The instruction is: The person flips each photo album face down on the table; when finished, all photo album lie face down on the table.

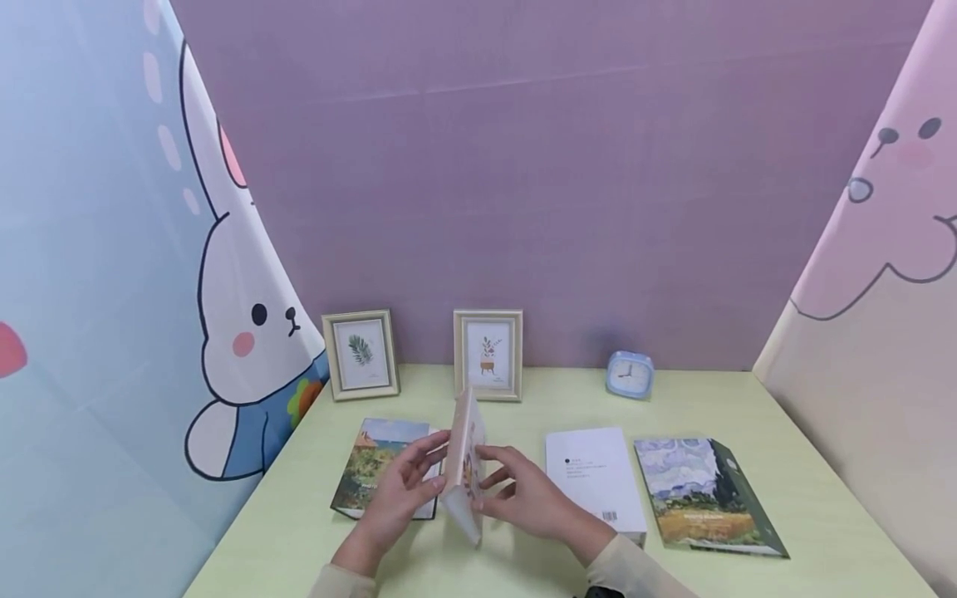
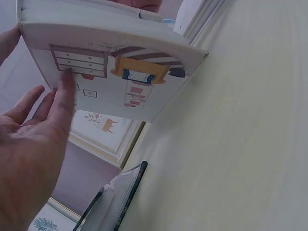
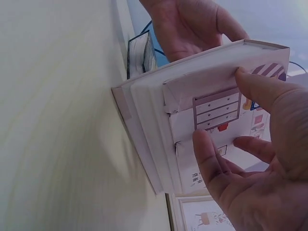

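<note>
Both hands are working one white book (image 1: 465, 465), standing it on its lower edge at the centre-bottom of the head view, on the pale green table (image 1: 822, 515). It's tilted a bit, spine/top toward the wall, cover w/ a drawer-and-furniture drawing facing right.

Left hand (image 1: 399, 490) is pressing flat against the left face of the book; in the left wrist view its fingers (image 2: 65, 96) are lying straight on the cover, not wrapped round it, so the hand is released and just bracing. Right hand (image 1: 523, 494) is grasping the other side: in the right wrist view the thumb (image 3: 262, 91) and fingers are curling over the cover and what looks like a folded jacket flap, pinching it.

Step in hand, as I read it: the book is being held upright btw. the two palms, mid-handling, neither laid down nor fully lifted. The next move prob. calls for steady even pressure from both sides and care that the loose flap doesn't slip or crease.

Around it: a landscape-cover book (image 1: 370, 473) lying flat to the left, partly behind the left hand; a plain white book (image 1: 594, 477) and a wheat-field-cover book (image 1: 703, 494) flat to the right. At the back of the table, two picture frames (image 1: 361, 354) (image 1: 488, 354) and a small blue clock (image 1: 630, 374) are standing against the purple wall.
</note>
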`<state>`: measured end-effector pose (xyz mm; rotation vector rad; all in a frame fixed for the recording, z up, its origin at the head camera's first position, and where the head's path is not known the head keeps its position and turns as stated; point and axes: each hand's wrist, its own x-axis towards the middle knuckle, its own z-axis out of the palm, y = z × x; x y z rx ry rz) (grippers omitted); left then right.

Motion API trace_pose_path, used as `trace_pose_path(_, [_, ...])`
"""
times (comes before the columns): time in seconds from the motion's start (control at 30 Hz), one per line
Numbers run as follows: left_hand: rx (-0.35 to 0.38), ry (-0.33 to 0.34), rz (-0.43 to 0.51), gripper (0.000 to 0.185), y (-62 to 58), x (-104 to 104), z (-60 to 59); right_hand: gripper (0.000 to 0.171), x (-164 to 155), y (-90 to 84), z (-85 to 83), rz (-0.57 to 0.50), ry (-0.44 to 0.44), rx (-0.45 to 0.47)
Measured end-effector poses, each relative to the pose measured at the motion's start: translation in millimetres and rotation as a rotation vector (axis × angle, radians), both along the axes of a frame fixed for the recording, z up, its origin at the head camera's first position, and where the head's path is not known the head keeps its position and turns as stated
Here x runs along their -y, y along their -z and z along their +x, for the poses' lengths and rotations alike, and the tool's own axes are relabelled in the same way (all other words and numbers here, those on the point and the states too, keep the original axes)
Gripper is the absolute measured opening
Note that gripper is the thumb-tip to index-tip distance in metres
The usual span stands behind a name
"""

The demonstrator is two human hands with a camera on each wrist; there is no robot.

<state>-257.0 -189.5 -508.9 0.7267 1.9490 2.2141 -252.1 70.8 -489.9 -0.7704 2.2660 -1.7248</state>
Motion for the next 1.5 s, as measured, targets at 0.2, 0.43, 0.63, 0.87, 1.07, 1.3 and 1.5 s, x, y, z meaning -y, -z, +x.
trace_pose_path(0.2, [-0.018,0.054,-0.024,0.058,2.3,-3,-3.3,0.066,-3,-0.5,-2.4,-0.05,0.019,-0.04])
trace_pose_path(0.43, [-0.022,0.078,-0.08,0.056,5.4,-8,-2.2,0.059,-9,-3.7,-1.4,-0.096,0.014,-0.017])
trace_pose_path(0.63, [0.002,0.118,-0.103,0.055,10.1,-11,-0.9,0.061,-17,-5.4,2.9,-0.134,-0.03,-0.012])
trace_pose_path(0.87, [0.009,0.155,-0.154,0.058,14.1,-15,-0.2,0.063,-29,-5.0,5.1,-0.129,0.001,-0.033])
trace_pose_path(1.07, [0.044,0.166,-0.175,0.059,13.7,-17,1.1,0.068,-38,-7.3,11.9,-0.188,0.002,-0.005])
trace_pose_path(1.3, [0.056,0.203,-0.205,0.067,12.5,-20,2.9,0.073,-47,-6.5,18.6,-0.239,-0.027,-0.01])
trace_pose_path(1.5, [0.036,0.22,-0.21,0.075,13.9,-23,3.8,0.075,-54,-3.0,21.4,-0.224,-0.031,-0.039])
